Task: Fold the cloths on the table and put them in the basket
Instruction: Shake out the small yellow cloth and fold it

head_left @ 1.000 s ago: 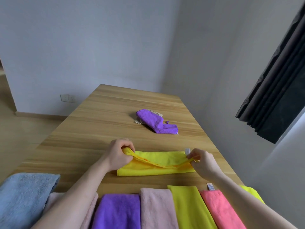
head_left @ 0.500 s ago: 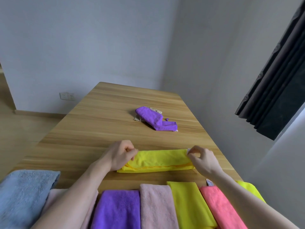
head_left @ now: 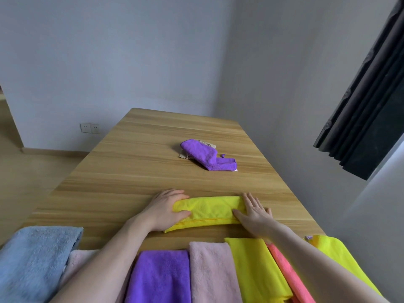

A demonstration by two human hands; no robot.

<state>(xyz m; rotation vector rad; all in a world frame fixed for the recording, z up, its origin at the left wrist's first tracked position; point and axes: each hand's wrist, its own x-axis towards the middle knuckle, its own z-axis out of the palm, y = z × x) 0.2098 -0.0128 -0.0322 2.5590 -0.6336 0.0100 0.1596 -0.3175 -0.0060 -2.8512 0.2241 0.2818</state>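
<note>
Top flap now laid down; a second ago I had it pinched aloft. Left hand [head_left: 167,209] and right hand [head_left: 254,212] press flat, fingers spread, on yellow cloth [head_left: 209,209], mid-table [head_left: 153,149]. Fold set; basket unseen.

Both forearms are stretched forward. The left hand [head_left: 167,209] is laid palm down with fingers loosely bent; the right hand [head_left: 254,212] is laid flat, fingers straight and spread.
</note>
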